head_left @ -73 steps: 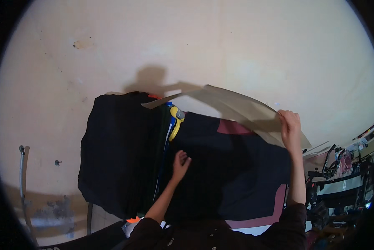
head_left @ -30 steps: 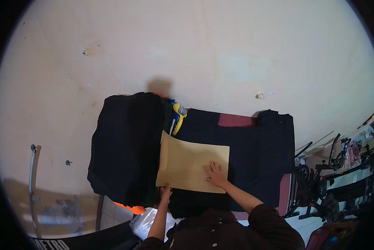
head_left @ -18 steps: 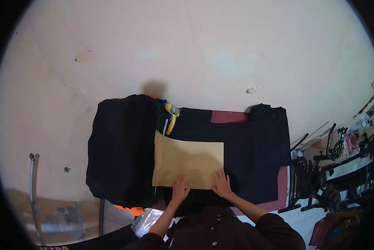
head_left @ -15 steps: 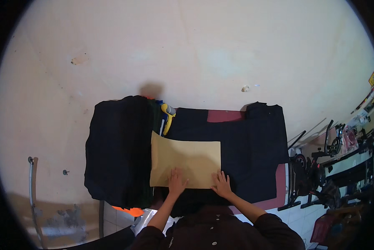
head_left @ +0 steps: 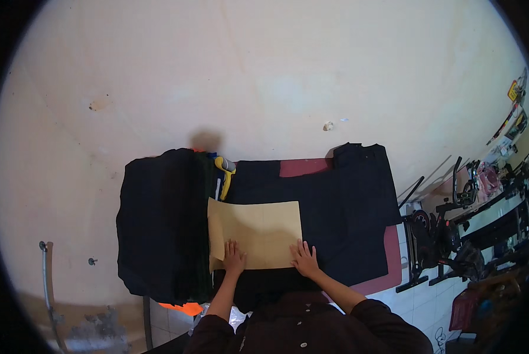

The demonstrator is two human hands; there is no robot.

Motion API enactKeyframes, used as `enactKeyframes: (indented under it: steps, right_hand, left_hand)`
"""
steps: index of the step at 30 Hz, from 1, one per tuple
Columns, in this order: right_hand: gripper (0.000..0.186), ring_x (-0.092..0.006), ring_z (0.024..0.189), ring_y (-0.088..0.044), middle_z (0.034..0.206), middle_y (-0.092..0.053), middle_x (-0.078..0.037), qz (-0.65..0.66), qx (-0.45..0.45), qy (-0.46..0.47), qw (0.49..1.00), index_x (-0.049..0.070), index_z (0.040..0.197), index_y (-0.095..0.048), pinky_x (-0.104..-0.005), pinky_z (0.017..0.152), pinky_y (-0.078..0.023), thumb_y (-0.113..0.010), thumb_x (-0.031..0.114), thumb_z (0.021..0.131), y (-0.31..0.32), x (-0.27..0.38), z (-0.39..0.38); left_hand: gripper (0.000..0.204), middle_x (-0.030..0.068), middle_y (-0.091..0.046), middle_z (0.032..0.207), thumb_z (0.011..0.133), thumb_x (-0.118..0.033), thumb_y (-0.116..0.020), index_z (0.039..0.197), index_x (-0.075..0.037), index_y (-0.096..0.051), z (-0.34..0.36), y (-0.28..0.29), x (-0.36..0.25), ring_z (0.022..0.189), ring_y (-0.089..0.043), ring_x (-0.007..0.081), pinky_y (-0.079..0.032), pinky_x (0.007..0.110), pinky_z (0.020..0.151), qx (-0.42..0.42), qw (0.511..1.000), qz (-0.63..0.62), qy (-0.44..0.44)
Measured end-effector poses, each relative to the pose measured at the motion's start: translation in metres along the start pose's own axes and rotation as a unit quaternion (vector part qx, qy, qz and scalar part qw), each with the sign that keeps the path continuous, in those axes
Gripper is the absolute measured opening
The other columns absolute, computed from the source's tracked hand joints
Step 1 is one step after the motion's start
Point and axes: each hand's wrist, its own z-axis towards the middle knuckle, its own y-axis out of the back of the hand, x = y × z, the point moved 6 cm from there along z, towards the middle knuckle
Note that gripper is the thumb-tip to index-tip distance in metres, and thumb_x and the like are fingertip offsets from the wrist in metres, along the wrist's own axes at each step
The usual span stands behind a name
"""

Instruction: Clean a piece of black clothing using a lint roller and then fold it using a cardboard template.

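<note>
A tan paper sheet (head_left: 258,227) lies on black fabric (head_left: 353,218), its left edge curled up against a thick pile of dark fabric (head_left: 158,224). Both my left hand (head_left: 234,256) and my right hand (head_left: 304,258) rest open on the sheet's lower part, fingers spread, the right one at its lower right corner. A yellow-and-grey handled tool (head_left: 229,168) lies beside the pile, above the paper. Maroon surface (head_left: 392,253) shows at the edges of the fabric.
A pale wall (head_left: 258,76) rises behind the work surface. At left is a metal pipe (head_left: 44,271). An orange item (head_left: 188,308) shows below the pile. To the right stand a black exercise bike (head_left: 438,236), a red crate (head_left: 462,310) and assorted clutter on the tiled floor (head_left: 418,298).
The paper was raised in my right hand 2.4 seconds ago; it has come down onto the fabric, and both hands have moved onto it. The view has shifted slightly.
</note>
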Motion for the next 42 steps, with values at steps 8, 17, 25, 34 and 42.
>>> enactKeyframes:
  steps: [8, 17, 25, 34, 42]
  right_hand:
    - [0.067, -0.0391, 0.133, -0.02, 0.146, -0.017, -0.019, -0.003, -0.004, 0.004, 1.0, 0.018, 0.14, -0.028, -0.0611, 0.099, -0.023, -0.057, 0.036, 0.082, 0.003, 0.002, 0.001]
    - [0.049, -0.0334, 0.121, -0.036, 0.131, -0.039, -0.016, 0.097, -0.036, 0.029, 0.994, 0.013, 0.123, -0.047, -0.0517, 0.093, -0.033, -0.062, 0.026, 0.079, 0.026, 0.003, -0.019]
    - [0.037, -0.0311, 0.111, -0.045, 0.122, -0.048, -0.013, 0.116, -0.038, -0.12, 0.985, 0.01, 0.11, -0.057, -0.0464, 0.091, -0.034, -0.062, 0.013, 0.073, 0.047, -0.097, -0.143]
    - [0.046, -0.0334, 0.113, -0.042, 0.127, -0.042, -0.016, 0.06, -0.026, -0.188, 0.98, 0.008, 0.117, -0.052, -0.0485, 0.092, -0.031, -0.061, 0.012, 0.073, 0.031, -0.115, -0.225]
    - [0.046, -0.0323, 0.11, -0.044, 0.126, -0.044, -0.016, 0.036, -0.062, -0.193, 0.979, 0.007, 0.116, -0.052, -0.0482, 0.091, -0.032, -0.06, 0.007, 0.07, 0.04, -0.101, -0.227]
  left_hand:
    - [0.069, 0.0107, -0.006, 0.151, 0.091, -0.037, -0.044, 0.144, -0.006, -0.011, 0.005, -0.004, 0.005, 0.138, -0.008, 0.0282, -0.012, 0.041, 0.111, 0.061, 0.998, -0.011, 0.018]
    - [0.064, 0.0174, -0.029, 0.142, 0.085, -0.027, -0.055, 0.137, 0.0, -0.028, -0.048, 0.016, -0.036, 0.13, -0.028, 0.033, -0.021, 0.05, 0.106, -0.078, 0.993, -0.081, -0.036]
    - [0.059, 0.0141, -0.024, 0.145, 0.089, -0.03, -0.048, 0.138, -0.004, -0.027, -0.11, 0.002, -0.02, 0.135, -0.02, 0.0323, -0.019, 0.053, 0.106, -0.056, 0.995, -0.081, -0.02]
    - [0.056, 0.0085, -0.02, 0.148, 0.093, -0.038, -0.038, 0.14, -0.011, -0.027, -0.09, -0.011, 0.003, 0.137, -0.015, 0.0292, -0.014, 0.052, 0.108, -0.019, 0.999, 0.015, -0.043]
    - [0.059, 0.0147, -0.018, 0.147, 0.091, -0.032, -0.045, 0.14, -0.005, -0.025, -0.094, -0.01, -0.001, 0.136, -0.016, 0.0326, -0.015, 0.05, 0.108, -0.032, 0.999, -0.003, -0.04]
